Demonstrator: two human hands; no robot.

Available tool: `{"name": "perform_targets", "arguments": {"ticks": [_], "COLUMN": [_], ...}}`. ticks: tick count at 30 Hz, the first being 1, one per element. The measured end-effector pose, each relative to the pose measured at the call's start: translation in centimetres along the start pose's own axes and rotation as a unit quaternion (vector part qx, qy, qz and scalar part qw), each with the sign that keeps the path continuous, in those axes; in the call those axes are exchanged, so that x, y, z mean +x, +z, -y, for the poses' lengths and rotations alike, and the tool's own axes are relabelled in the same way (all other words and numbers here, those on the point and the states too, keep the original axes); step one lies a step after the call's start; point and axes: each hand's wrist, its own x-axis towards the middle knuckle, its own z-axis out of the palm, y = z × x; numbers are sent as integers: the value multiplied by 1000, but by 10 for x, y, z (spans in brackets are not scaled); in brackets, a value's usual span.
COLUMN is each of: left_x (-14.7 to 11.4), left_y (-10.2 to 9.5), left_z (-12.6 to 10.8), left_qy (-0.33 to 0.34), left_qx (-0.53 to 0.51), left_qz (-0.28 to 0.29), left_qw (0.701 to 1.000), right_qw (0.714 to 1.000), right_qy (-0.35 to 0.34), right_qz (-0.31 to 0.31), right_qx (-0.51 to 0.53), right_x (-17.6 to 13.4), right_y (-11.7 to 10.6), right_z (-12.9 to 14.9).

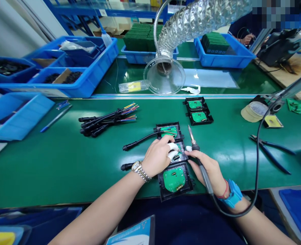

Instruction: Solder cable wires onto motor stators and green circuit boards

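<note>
My left hand (158,154), with white finger cots on its fingertips, bends over the middle black housing (183,154). Its fingers are closed at the green circuit board inside; what they pinch is hidden. A black cable (127,166) runs under that wrist. My right hand (208,170) grips a soldering iron (203,177), its tip pointing away from me. The right fingertips are at the housing's right edge. Nearer me lies another housing with a green board (174,178). Beyond the left hand is a housing (167,124) with a second cable (140,140) leading into it.
Bundled black cables (101,122) lie left, beside a pen (55,119). Two joined housings (197,110) sit farther back. An extractor hood (164,76) hangs overhead. Pliers (272,149) and a round tub (253,112) are right. Blue bins (89,81) line the back; a co-worker's hand (247,38) shows.
</note>
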Motion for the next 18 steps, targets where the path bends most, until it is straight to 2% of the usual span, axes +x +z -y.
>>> {"name": "perform_targets", "arguments": {"ticks": [3,15,18], "left_x": [1,2,3], "left_y": [1,-7,-7], "left_z": [1,-7,-5], "left_qy": [7,25,26], "left_qx": [9,114,96], "left_qz": [21,43,48], "left_qw": [1000,992,994], "right_qw": [1000,1000,1000], "right_qy": [1,6,6], "right_qz": [-1,5,8], "right_qx": [2,-3,-6], "right_x": [-1,-1,-2], "right_y": [0,-1,0], "right_z": [-1,-1,-2]}}
